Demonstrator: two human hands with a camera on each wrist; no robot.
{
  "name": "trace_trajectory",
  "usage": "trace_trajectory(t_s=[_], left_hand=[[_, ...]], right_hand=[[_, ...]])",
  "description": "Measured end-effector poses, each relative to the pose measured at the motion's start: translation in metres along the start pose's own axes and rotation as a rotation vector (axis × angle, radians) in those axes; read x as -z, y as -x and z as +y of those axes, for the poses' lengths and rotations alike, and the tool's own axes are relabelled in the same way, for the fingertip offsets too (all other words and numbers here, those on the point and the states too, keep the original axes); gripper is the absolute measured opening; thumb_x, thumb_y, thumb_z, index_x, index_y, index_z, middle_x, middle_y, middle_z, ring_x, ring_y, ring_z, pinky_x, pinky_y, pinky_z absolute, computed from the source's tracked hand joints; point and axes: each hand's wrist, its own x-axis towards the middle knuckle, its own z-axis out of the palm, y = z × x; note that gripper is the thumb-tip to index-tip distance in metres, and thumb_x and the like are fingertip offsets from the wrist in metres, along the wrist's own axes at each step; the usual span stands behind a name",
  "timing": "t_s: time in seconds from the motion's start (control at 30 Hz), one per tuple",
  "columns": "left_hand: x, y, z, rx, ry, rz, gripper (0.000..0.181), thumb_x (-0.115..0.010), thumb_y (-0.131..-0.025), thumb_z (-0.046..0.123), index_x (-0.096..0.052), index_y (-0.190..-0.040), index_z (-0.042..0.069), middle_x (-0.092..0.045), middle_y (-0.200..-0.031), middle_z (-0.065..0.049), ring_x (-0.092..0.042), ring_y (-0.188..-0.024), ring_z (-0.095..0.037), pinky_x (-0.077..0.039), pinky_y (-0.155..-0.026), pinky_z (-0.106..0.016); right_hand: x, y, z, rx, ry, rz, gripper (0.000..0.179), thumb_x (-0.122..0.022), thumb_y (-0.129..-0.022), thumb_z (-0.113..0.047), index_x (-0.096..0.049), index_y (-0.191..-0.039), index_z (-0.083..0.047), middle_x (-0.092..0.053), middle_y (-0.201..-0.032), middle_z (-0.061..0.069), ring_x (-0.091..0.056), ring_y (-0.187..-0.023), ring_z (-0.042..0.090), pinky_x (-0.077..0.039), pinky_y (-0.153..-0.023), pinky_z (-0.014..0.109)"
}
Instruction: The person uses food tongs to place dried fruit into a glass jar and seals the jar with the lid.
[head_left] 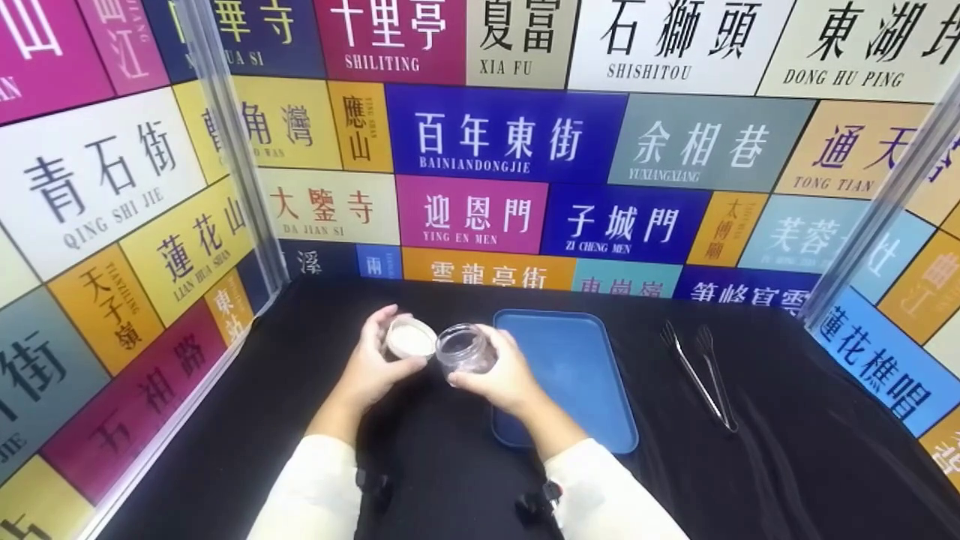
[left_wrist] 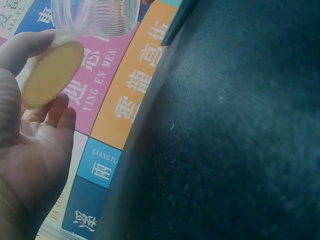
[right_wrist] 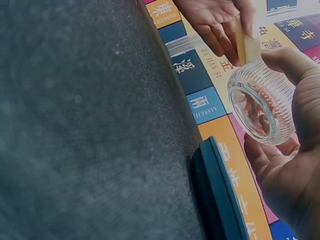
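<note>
My left hand [head_left: 377,356] grips a round lid [head_left: 412,337] by its edge, its pale inner face turned up toward the head camera. From the left wrist view the lid [left_wrist: 54,75] shows a flat, yellowish face. My right hand [head_left: 504,371] holds a clear ribbed glass jar [head_left: 463,346], its open mouth tilted toward the lid. Lid and jar are side by side above the table, very near each other. In the right wrist view the base of the jar [right_wrist: 260,107] faces the camera, with thumb and fingers on opposite sides.
A blue tray [head_left: 570,375] lies on the black tablecloth [head_left: 442,465], partly behind the right forearm. Metal tongs [head_left: 705,379] rest farther right. Upright panels with clear edge strips and colored sign prints [head_left: 506,135] stand at the back and sides.
</note>
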Motion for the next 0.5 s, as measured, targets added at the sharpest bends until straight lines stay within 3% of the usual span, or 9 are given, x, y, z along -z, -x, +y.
trace_trajectory(t_s=[0.13, 0.27, 0.37, 0.5], left_hand=[[-0.004, 0.001, 0.005, 0.022, 0.147, -0.012, 0.094, -0.086, -0.080, -0.007, -0.030, -0.154, 0.007, -0.052, -0.162, -0.018, -0.050, -0.152, -0.030, -0.040, -0.128, -0.033], [-0.009, 0.001, 0.012, 0.045, 0.266, -0.037, 0.082, -0.078, -0.083, -0.012, -0.033, -0.149, 0.005, -0.050, -0.160, -0.021, -0.056, -0.145, -0.034, -0.056, -0.110, -0.027], [-0.013, 0.001, 0.020, 0.043, 0.264, -0.068, 0.079, -0.076, -0.087, -0.010, -0.037, -0.154, 0.003, -0.051, -0.158, -0.020, -0.058, -0.139, -0.032, -0.058, -0.106, -0.028], [-0.017, 0.002, 0.032, 0.048, 0.143, -0.125, 0.077, -0.078, -0.090, 0.000, -0.045, -0.159, 0.006, -0.056, -0.155, -0.017, -0.060, -0.134, -0.031, -0.056, -0.111, -0.037]], right_hand=[[-0.001, 0.000, -0.001, -0.008, -0.005, -0.011, 0.094, -0.099, -0.067, -0.034, -0.060, -0.150, -0.015, -0.062, -0.139, 0.012, -0.060, -0.125, 0.028, -0.050, -0.112, 0.045], [-0.002, 0.001, -0.003, -0.031, -0.014, -0.010, 0.095, -0.099, -0.067, -0.035, -0.058, -0.152, -0.016, -0.061, -0.142, 0.013, -0.060, -0.127, 0.030, -0.051, -0.114, 0.048], [-0.003, 0.002, -0.005, -0.037, -0.027, -0.011, 0.093, -0.099, -0.069, -0.033, -0.059, -0.151, -0.015, -0.064, -0.143, 0.014, -0.061, -0.128, 0.030, -0.051, -0.114, 0.048], [-0.005, 0.002, -0.008, -0.027, -0.039, -0.030, 0.091, -0.098, -0.069, -0.031, -0.059, -0.150, -0.013, -0.068, -0.141, 0.012, -0.065, -0.125, 0.028, -0.052, -0.114, 0.046]])
